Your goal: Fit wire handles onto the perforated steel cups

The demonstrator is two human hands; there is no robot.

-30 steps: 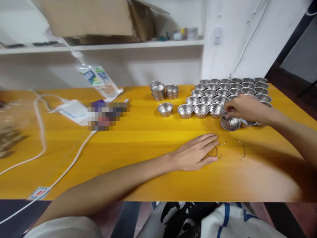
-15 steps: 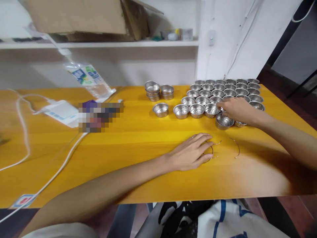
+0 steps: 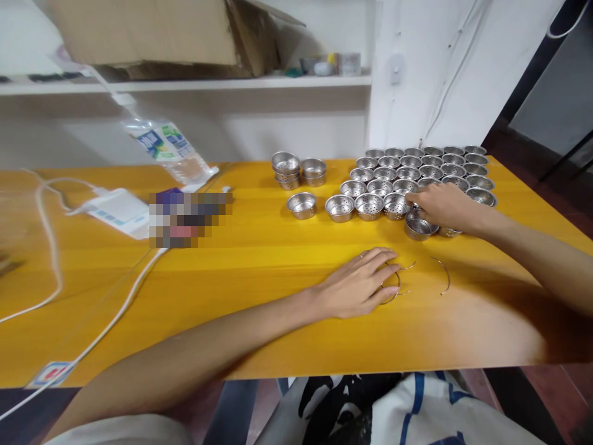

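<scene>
My left hand lies flat on the yellow table, fingers stretched out, fingertips over thin wire handles. Another curved wire lies just to their right. My right hand reaches into rows of small perforated steel strainer cups and its fingers close on one cup standing on the table at the front of the rows.
Three more cups stand apart on the left of the rows, with two short stacks behind. A white adapter with cables, a plastic bottle and a blurred object lie at left. A shelf with a cardboard box runs behind.
My right hand has set the tilted cup down upright at the front of the rows. My left hand has stayed on the wires. The view shifted slightly.
</scene>
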